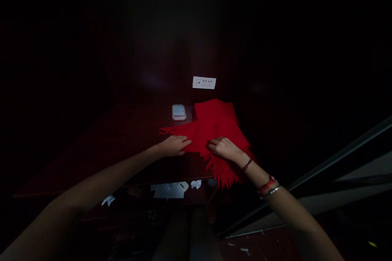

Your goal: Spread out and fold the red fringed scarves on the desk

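Observation:
A red fringed scarf point(219, 120) lies partly folded on the dark table, with tassels spreading to the left and hanging toward the front edge. My left hand point(175, 146) is closed on the scarf's near left edge, just below the left tassels. Over the middle of the cloth, my right hand point(224, 148) has its fingers curled into the fabric above the front fringe. How much cloth each hand grips is hard to see in the dim light.
A small pale square packet point(179, 112) sits on the dark table point(122, 138) left of the scarf. Behind is a wall with a white socket plate point(204, 82). Papers point(168, 190) and a crumpled white piece point(196, 184) lie below the table's front edge.

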Demonstrator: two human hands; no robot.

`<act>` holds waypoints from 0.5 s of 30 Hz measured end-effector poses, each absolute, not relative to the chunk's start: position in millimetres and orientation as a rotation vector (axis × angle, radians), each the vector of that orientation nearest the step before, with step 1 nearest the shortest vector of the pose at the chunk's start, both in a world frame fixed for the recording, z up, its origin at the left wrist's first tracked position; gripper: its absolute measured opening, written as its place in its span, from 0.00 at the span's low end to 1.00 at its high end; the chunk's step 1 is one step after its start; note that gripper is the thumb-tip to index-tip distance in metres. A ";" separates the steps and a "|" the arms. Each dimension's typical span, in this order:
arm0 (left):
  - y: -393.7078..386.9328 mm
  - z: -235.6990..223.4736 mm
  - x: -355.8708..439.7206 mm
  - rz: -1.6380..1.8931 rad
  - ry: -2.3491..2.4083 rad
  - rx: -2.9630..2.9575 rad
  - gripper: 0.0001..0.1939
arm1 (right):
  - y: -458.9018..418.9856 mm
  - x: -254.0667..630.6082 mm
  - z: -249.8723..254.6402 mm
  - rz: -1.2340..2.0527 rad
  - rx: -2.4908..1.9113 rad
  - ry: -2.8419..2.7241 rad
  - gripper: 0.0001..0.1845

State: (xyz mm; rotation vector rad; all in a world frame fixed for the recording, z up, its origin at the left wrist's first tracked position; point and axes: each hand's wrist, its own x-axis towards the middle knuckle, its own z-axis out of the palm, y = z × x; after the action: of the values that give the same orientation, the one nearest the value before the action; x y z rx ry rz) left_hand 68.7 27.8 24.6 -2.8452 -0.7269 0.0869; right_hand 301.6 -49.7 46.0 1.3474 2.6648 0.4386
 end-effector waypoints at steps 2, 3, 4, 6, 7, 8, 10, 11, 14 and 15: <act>29.4 21.4 76.8 0.096 -0.713 -2.832 0.25 | -47.9 299.0 43.5 0.564 1.298 2.650 0.13; 30.8 19.2 79.8 0.106 -0.705 -2.827 0.26 | -47.1 298.2 42.4 0.626 1.261 2.646 0.12; 32.4 17.1 82.0 0.116 -0.705 -2.822 0.27 | -46.7 297.7 41.4 0.665 1.232 2.638 0.12; 35.0 13.8 84.1 0.106 -0.723 -2.828 0.27 | -46.8 297.3 40.1 0.720 1.196 2.621 0.12; 35.7 13.0 84.3 0.085 -0.739 -2.842 0.26 | -47.1 297.2 39.8 0.739 1.190 2.614 0.12; 35.9 12.7 84.3 0.059 -0.757 -2.860 0.25 | -47.6 297.2 39.6 0.754 1.189 2.611 0.12; 35.2 13.5 84.9 0.021 -0.764 -2.892 0.26 | -48.0 296.5 39.3 0.767 1.196 2.613 0.12; 34.6 14.3 85.8 0.021 -0.760 -2.896 0.26 | -48.0 295.9 39.3 0.764 1.202 2.616 0.12; 33.8 16.0 90.4 0.061 -0.757 -2.841 0.23 | -46.9 293.4 39.5 0.728 1.263 2.612 0.11; 34.0 16.1 91.9 0.060 -0.775 -2.809 0.22 | -46.7 293.2 39.9 0.720 1.310 2.606 0.10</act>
State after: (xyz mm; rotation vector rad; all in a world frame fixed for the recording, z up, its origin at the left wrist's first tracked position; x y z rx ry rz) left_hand 91.9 34.0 16.1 -2.8091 -0.7748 0.0602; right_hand 293.2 -46.7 39.9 1.3096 2.6064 0.7200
